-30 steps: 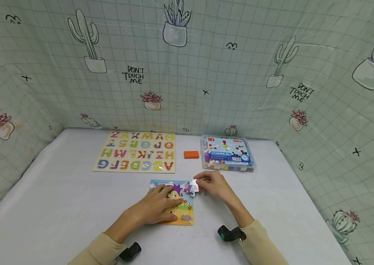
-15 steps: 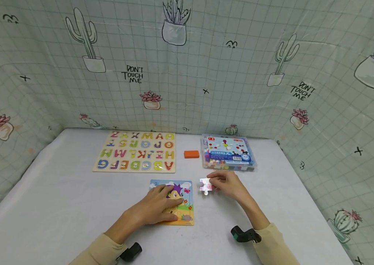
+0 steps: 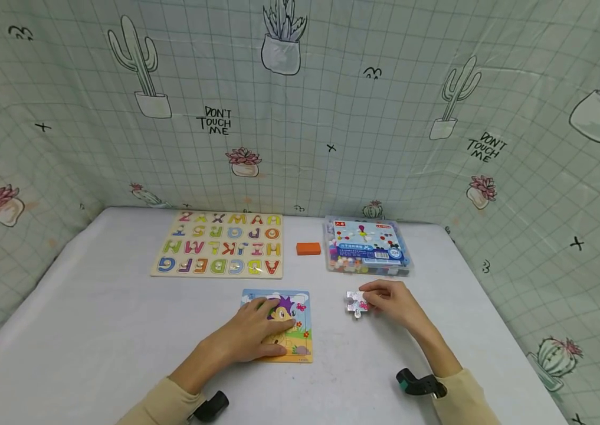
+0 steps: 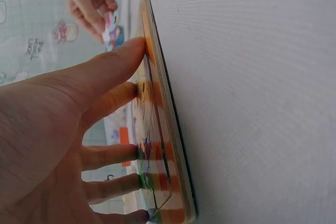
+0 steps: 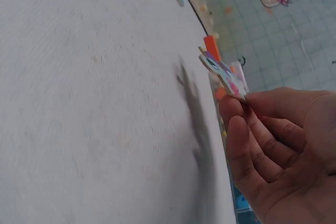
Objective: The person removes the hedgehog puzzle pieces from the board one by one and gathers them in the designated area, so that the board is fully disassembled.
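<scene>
Two hands are working above the table [image 3: 92, 319]: the left hand [image 3: 249, 336] is pressing flat, fingers straight, on the puzzle board [image 3: 300, 319], while the right hand [image 3: 392, 301] is pinching one puzzle piece [image 3: 355, 302], held just above the table, well right of the board.

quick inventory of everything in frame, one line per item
table: 1, white cloth-covered, fills the lower view
backdrop: 1, pale green grid with cactus prints, behind and at both sides
alphabet board: 1, wooden with coloured letters, far left-centre
orange block: 1, orange, between board and box
plastic box: 1, clear, blue label, far right-centre
picture puzzle: 1, multicoloured, near centre
puzzle piece: 1, white-pink, right of the puzzle
left hand: 1, pressing on the picture puzzle
right hand: 1, pinching the puzzle piece
</scene>
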Tool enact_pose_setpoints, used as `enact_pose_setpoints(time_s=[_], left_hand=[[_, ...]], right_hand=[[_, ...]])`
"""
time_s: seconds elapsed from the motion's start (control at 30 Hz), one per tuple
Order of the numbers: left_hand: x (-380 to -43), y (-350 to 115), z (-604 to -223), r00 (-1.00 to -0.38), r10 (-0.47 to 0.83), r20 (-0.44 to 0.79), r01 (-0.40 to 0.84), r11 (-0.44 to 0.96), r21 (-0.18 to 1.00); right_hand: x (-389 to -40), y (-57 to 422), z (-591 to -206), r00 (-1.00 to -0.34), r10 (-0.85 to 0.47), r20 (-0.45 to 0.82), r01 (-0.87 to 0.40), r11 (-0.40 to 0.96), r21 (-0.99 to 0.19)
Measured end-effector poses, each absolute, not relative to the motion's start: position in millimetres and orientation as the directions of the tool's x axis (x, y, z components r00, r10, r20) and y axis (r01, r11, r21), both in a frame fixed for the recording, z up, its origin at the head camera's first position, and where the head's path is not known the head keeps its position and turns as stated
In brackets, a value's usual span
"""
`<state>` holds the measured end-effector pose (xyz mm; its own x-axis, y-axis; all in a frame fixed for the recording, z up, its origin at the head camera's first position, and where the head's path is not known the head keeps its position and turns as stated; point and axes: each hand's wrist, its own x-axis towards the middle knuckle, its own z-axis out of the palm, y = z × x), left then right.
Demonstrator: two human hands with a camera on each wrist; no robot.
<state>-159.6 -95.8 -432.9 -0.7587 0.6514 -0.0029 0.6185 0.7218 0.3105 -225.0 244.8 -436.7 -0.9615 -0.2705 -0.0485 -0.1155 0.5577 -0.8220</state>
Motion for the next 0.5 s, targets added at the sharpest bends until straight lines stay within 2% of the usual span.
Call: enact_pose_setpoints(time_s=[0.5], left_hand=[[-160.4, -95.5, -435.3, -0.761, 0.649, -0.004, 0.614, 0.722, 0.318]], right_hand=[[-226.1, 275.9, -439.4, -0.975, -0.208, -0.078, -0.060, 0.586, -0.808]])
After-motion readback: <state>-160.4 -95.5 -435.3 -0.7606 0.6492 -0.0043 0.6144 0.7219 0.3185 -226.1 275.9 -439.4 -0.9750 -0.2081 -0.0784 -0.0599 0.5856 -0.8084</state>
